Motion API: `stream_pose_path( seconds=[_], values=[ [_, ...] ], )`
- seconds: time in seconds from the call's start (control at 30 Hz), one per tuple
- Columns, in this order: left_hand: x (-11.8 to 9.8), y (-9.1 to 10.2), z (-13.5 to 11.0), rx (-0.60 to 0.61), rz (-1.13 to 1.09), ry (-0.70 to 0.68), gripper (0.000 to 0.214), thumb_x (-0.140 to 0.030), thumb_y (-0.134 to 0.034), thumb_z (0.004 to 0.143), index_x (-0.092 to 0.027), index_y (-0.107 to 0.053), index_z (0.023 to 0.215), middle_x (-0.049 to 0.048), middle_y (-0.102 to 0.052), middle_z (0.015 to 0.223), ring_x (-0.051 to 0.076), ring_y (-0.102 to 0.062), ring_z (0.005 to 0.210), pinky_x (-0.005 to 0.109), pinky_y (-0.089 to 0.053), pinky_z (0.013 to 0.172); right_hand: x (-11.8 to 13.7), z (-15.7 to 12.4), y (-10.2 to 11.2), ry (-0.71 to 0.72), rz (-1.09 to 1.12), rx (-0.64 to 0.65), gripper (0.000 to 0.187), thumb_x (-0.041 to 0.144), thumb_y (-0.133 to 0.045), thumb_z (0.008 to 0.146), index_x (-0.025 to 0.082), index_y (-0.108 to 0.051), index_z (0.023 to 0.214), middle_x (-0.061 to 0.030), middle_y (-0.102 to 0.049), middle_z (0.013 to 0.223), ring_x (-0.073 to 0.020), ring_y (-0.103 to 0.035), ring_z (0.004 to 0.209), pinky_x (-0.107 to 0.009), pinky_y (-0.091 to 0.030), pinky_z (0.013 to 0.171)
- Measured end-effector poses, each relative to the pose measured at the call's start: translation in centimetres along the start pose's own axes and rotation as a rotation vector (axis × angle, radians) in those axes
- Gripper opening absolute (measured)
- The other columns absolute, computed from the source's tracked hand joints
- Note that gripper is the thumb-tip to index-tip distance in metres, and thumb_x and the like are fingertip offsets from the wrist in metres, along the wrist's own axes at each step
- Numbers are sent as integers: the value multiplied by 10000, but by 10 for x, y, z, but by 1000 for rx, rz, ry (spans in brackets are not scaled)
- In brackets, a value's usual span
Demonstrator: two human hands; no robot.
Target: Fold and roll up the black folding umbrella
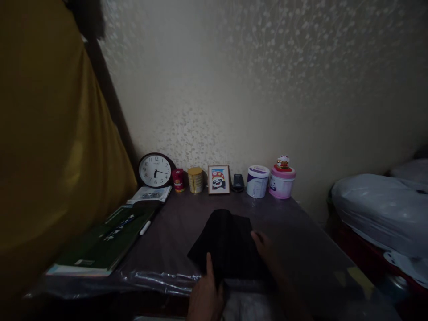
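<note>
A folded black cloth (229, 243) lies on the dark table (310, 245) near its front edge. My left hand (205, 292) rests at the cloth's near left corner, thumb raised over the fabric, fingers curled on its edge. My right hand (267, 254) lies on the cloth's right side, its fingers stretched flat on the fabric. The room is dim and the fingertips are hard to make out.
Along the wall stand a round clock (155, 170), a red can (178, 180), a gold tin (195, 179), a framed panda picture (219, 179), a small black object (238, 183), a white tub (257, 181) and a pink tub (281, 181). Green books (107, 243) and a pen (145, 228) lie left. Yellow curtain (50, 156) at left, covered bedding (381, 209) at right.
</note>
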State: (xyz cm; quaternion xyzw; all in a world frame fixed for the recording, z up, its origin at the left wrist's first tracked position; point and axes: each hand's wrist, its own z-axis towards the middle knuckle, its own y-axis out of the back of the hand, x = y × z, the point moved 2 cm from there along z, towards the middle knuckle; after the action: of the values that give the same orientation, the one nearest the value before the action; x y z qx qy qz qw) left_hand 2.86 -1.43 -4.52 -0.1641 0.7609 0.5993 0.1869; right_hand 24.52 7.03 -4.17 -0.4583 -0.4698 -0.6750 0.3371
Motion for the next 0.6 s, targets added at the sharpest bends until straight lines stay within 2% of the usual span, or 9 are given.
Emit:
stream_pose_path(
  seconds=[0.23, 0.4, 0.5, 0.6],
  values=[
    [3, -2, 1, -16, -17, -11, 737, -254, -366, 808, -54, 60, 1376, 103, -661, 973, 199, -602, 885, 260, -373, 700, 12, 5, -11, -50, 33, 86, 247, 433, -533, 653, 195, -599, 648, -34, -653, 665, -227, -607, 688, -312, -454, 610],
    [4, 1, 3, -10, -91, -19, 748, -258, -389, 798, -64, 38, 1380, 109, -652, 1006, 198, -601, 914, 254, -384, 728, 29, 20, -19, -48, 101, 142, 261, 417, -571, 626, 182, -624, 727, -30, -665, 686, -227, -615, 703, -302, -455, 604],
    [6, 3, 5, 0, -122, -36, 751, -259, -389, 799, -65, 45, 1380, 109, -652, 1014, 193, -606, 911, 248, -390, 728, 51, 26, -36, -20, 155, 197, 296, 434, -582, 637, 172, -627, 768, -29, -667, 710, -219, -612, 733, -286, -456, 619],
    [10, 2, 6, 0, -138, -60, 758, -263, -395, 798, -70, 49, 1381, 117, -633, 1067, 190, -596, 950, 243, -392, 759, 68, 27, -61, -40, 246, 274, 345, 452, -575, 664, 167, -625, 853, -30, -665, 742, -202, -611, 737, -265, -456, 605]
  ],
)
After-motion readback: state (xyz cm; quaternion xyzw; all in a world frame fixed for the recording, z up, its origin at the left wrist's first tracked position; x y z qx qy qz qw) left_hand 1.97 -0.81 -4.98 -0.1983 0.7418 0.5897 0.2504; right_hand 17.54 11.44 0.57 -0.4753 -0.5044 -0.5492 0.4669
